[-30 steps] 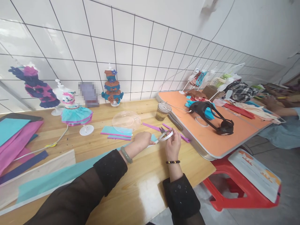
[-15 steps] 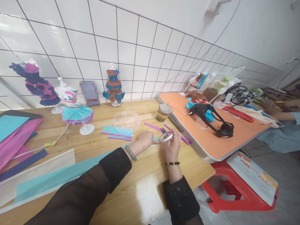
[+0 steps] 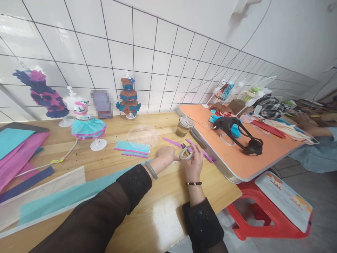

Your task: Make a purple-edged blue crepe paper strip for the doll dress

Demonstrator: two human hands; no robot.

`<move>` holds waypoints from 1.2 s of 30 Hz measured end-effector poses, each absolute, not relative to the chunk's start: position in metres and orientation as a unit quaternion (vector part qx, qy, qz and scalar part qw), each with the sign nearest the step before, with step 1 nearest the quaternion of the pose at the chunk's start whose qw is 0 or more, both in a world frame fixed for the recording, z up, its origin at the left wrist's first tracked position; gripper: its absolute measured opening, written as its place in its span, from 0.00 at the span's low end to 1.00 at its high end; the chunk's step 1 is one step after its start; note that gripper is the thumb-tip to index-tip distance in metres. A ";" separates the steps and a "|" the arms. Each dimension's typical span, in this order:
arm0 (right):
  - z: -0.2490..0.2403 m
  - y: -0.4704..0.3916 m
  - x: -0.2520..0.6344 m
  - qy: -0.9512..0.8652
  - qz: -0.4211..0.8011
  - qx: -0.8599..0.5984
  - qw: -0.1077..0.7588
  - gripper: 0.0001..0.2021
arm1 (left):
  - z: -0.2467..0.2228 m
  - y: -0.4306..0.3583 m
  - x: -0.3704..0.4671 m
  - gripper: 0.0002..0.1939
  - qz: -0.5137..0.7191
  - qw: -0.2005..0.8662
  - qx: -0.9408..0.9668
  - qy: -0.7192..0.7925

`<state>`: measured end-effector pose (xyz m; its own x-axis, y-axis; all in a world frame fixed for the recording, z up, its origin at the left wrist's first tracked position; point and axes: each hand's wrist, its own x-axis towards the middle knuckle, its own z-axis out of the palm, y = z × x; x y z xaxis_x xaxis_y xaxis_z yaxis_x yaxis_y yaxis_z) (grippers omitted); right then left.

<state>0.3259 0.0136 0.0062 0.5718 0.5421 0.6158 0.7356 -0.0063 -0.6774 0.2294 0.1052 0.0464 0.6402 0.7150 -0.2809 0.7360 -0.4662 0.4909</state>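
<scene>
My right hand [image 3: 194, 163] grips a white tape roll [image 3: 185, 153] by its right side. Just left of it, my left hand [image 3: 166, 156] is closed, with its fingertips at a white strip end by the roll. A long turquoise strip [image 3: 79, 196] with a white edge runs under my left forearm across the table. Scissors [image 3: 184, 147] lie partly hidden behind the roll, beside purple strips [image 3: 172, 141]. Turquoise pieces with purple edges [image 3: 131, 148] lie behind my left hand, partly beneath a clear round disc [image 3: 142, 135].
A lidded cup [image 3: 184, 126] stands near the orange table [image 3: 252, 165], which holds a black strap item [image 3: 244, 137]. Dressed mini mannequins [image 3: 88, 126] line the back left. A red stool [image 3: 265, 225] is at right; another person's arm [image 3: 316, 131] reaches in.
My left hand has shifted slightly right, closer to my right hand. The tape roll has tilted and moved a little left, its ring facing the camera more.
</scene>
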 end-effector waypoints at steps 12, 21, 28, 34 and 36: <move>-0.005 0.010 0.340 -0.436 -0.093 -0.731 0.517 0.25 | 0.052 0.101 0.165 0.12 0.082 0.311 0.908 0.269; -0.009 -0.003 0.345 -0.407 -0.135 -0.752 0.500 0.25 | 0.053 0.032 0.035 0.11 0.131 0.185 0.937 0.266; 0.003 -0.009 0.266 -0.627 -0.140 -0.632 0.433 0.18 | 0.023 -0.014 -0.083 0.12 0.149 0.054 0.947 0.280; 0.014 -0.036 0.145 -0.828 0.006 -0.478 0.294 0.19 | 0.004 -0.035 -0.153 0.22 0.101 0.031 0.926 0.362; 0.017 -0.042 0.112 -0.863 0.036 -0.444 0.240 0.21 | 0.004 -0.039 -0.162 0.24 0.094 0.043 0.914 0.391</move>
<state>0.1116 -0.0420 0.0171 -0.4906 0.7830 0.3824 0.7489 0.6032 -0.2743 -0.1620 -0.0390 0.0036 0.6757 0.7240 0.1388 0.7077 -0.6898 0.1528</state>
